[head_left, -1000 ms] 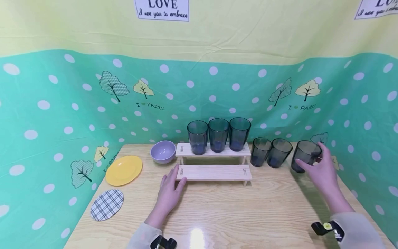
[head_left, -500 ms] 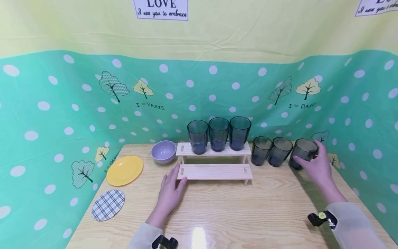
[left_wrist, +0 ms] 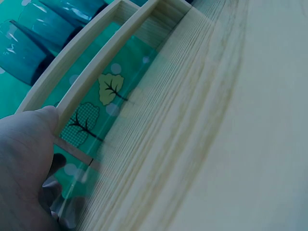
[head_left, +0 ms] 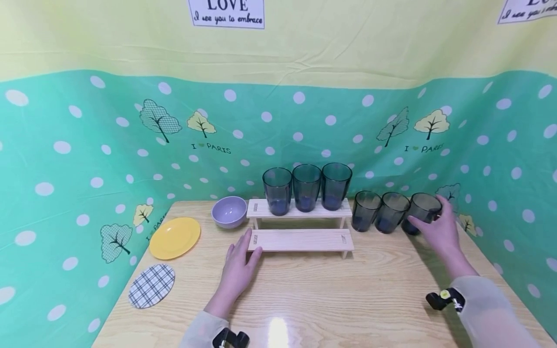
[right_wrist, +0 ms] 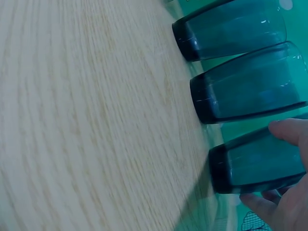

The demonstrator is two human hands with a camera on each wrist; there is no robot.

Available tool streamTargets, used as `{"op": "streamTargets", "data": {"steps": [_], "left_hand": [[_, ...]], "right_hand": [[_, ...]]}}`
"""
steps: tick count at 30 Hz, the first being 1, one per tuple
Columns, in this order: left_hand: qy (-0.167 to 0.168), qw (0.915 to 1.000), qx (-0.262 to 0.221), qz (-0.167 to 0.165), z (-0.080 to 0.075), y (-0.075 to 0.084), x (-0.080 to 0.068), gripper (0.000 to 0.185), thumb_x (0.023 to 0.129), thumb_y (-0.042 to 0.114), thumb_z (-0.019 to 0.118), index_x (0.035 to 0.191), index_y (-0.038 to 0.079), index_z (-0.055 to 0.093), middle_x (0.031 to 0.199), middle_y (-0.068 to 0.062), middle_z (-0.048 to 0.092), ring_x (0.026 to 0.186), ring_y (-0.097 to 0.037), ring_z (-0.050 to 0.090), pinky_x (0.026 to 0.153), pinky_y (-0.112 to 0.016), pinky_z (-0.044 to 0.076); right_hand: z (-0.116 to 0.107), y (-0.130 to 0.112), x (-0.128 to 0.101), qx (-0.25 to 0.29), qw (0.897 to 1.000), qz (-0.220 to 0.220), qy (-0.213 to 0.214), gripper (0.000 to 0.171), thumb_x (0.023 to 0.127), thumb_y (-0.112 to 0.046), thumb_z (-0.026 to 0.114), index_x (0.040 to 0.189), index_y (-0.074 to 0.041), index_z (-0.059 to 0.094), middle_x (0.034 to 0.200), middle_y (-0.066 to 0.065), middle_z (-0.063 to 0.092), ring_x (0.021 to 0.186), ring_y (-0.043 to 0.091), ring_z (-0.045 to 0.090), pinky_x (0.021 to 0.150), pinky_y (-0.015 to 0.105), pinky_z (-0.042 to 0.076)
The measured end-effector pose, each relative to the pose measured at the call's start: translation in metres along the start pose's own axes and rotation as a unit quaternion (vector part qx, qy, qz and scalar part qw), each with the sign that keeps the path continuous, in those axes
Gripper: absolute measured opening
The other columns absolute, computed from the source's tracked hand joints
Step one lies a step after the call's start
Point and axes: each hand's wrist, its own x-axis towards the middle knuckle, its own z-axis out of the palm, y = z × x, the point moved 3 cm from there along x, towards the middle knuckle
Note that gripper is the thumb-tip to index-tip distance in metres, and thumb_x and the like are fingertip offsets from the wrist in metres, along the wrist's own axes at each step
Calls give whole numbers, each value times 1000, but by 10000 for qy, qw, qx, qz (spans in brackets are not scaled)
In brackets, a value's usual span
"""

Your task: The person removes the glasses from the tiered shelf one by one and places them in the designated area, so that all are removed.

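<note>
Head view shows the person's right hand (head_left: 437, 229) wrapped around a dark tinted cup (head_left: 421, 212), thumb on its near side and fingers behind, at the right end of a row of 3 cups standing on the wooden table (head_left: 330, 299). That held cup touches or sits just beside the middle cup (head_left: 391, 211), with the third cup (head_left: 364, 210) next along to the left. Right wrist view confirms the grip: the thumb (right_wrist: 288, 131) lies on the cup's wall and fingertips curl below it, the cup's base on the table.

The left hand (head_left: 238, 265) lies flat with fingers straight, its fingertips touching the left end of the lower step of a 2-tier wooden rack (head_left: 300, 240). 3 more dark cups (head_left: 306, 187) stand upright side by side on the rack's upper step.

Left of the rack sit a lilac bowl (head_left: 228, 211), a yellow plate (head_left: 175, 237) and a checked round coaster (head_left: 152, 286), well apart from both hands.
</note>
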Motion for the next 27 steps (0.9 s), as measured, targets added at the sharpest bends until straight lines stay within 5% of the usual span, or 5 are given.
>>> {"op": "streamTargets", "data": {"steps": [17, 27], "left_hand": [[-37, 10000, -47, -40, 0, 0, 1, 72, 115, 38, 60, 174, 6, 31, 174, -21, 37, 163, -41, 33, 136, -60, 6], [-2, 10000, -72, -3, 2, -3, 1, 72, 115, 39, 60, 174, 7, 32, 173, -22, 38, 162, -41, 33, 136, -60, 6]], "right_hand": [[5, 6, 3, -114, 9999, -35, -43, 111, 105, -40, 78, 177, -9, 0, 177, 38, 6, 150, 71, 26, 115, 84, 32], [6, 9, 4, -186, 9996, -219, 13, 108, 105, -37, 78, 177, -7, 2, 176, 40, 8, 156, 67, 18, 119, 84, 27]]}}
